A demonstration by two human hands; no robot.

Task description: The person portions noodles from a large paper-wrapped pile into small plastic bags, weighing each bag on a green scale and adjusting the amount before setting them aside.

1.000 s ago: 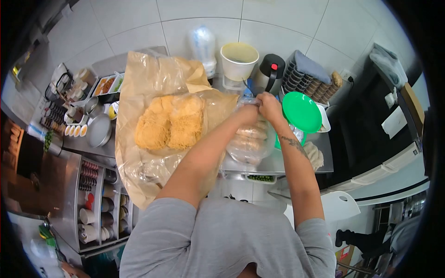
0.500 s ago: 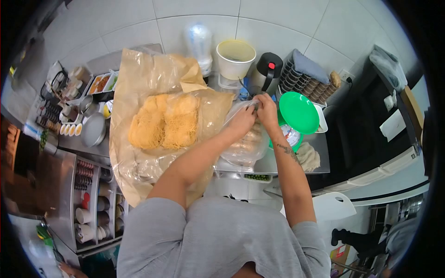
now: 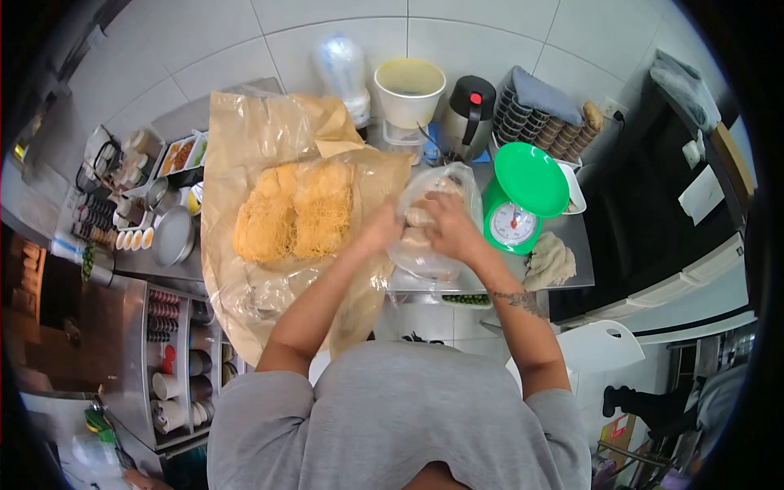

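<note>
A clear plastic bag (image 3: 426,265) with several pale, rounded pieces inside lies on the steel counter. At its left edge, my left hand (image 3: 382,229) is closed on the plastic, slightly blurred. My right hand (image 3: 451,224) is over the bag's middle, fingers apart and touching the pale pieces (image 3: 418,238). Left of the bag, two blocks of thin yellow noodles (image 3: 296,214) rest on brown paper (image 3: 233,298) with clear film. Just right of the bag stands a green kitchen scale (image 3: 513,227) with a round green pan (image 3: 531,184).
Behind the bag stand a white bucket (image 3: 410,102) and a steel jug with black lid (image 3: 471,122). Stacked dark cups (image 3: 514,114) and a crumpled cloth (image 3: 549,263) are at right. A tray of green limes (image 3: 467,300) sits below the counter edge. A person's leg (image 3: 653,410) shows lower right.
Both hands have come down from the bag's gathered top and moved apart. The bag's top is now loosened, with my right hand on its contents. The view has shifted slightly.
</note>
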